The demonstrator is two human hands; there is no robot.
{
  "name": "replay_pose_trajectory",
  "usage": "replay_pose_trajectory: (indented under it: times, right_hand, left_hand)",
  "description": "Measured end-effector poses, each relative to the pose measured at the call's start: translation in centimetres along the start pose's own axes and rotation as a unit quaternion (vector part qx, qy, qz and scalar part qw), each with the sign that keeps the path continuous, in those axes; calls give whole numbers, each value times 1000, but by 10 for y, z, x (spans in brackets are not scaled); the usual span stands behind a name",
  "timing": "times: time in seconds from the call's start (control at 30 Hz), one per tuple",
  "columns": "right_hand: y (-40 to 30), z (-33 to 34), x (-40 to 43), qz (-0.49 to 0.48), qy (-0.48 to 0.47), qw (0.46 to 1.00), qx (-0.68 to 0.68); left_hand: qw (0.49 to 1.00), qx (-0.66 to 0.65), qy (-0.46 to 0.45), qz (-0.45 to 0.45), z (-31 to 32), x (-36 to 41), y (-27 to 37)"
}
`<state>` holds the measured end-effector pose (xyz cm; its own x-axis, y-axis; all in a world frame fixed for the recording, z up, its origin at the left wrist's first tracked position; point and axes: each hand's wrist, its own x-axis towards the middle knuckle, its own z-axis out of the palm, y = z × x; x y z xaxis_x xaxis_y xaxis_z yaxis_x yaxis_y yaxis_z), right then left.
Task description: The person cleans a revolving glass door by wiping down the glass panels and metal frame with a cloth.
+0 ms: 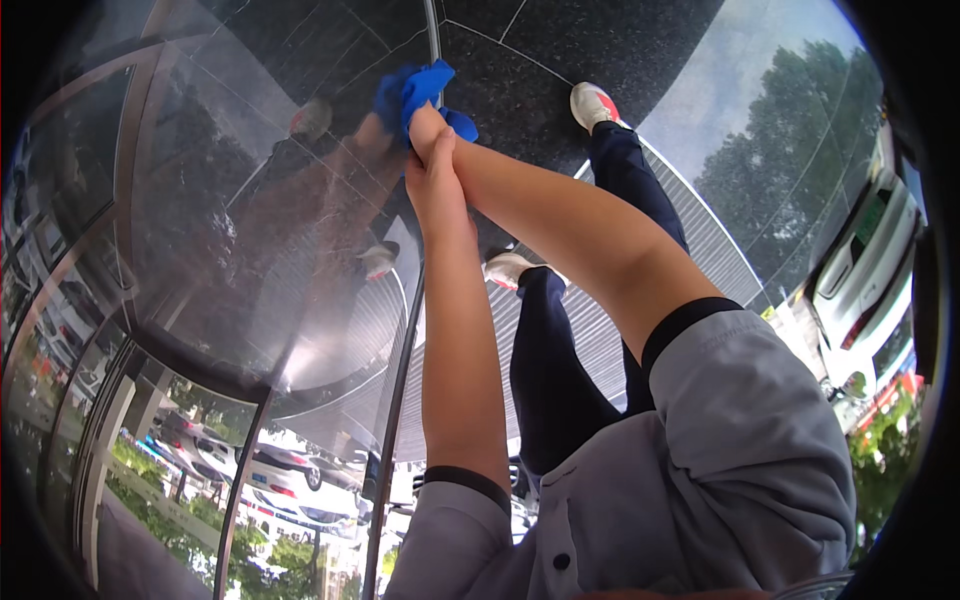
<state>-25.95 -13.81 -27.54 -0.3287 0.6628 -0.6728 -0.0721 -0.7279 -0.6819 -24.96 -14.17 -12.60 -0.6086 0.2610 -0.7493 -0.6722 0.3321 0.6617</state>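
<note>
A blue cloth (433, 79) is in my right hand (424, 126), against the curved glass panel (300, 187) near its lower metal edge. The cloth covers most of that hand, so its fingers are hidden. My left hand (435, 171) is wrapped around my right wrist, its thumb lying on top. Both arms reach forward, close together. The glass mirrors the cloth, my arms and my shoes.
Dark stone floor tiles (517, 45) lie ahead, and a ribbed metal floor grille (705, 217) is under and beside my legs. A dark vertical frame (395, 420) stands close to my left arm. Parked cars (862, 262) and trees show at the right.
</note>
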Motion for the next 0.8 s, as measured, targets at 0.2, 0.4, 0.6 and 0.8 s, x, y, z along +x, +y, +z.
replay_pose_trajectory:
  times: [0.2,0.4,0.6,0.8]
  right_hand:
    - [3,35,-47,57,-2,996,70]
    - [21,37,-204,156,-17,978,137]
    - [19,28,-280,218,-27,966,135]
    - [16,22,-134,250,-33,960,122]
  left_hand:
    - [999,16,16,24,-48,-30,-32]
    - [990,59,127,0,-149,-126,-92]
    - [954,45,291,-50,-175,-165,-105]
    - [983,76,166,-33,-86,-73,-60]
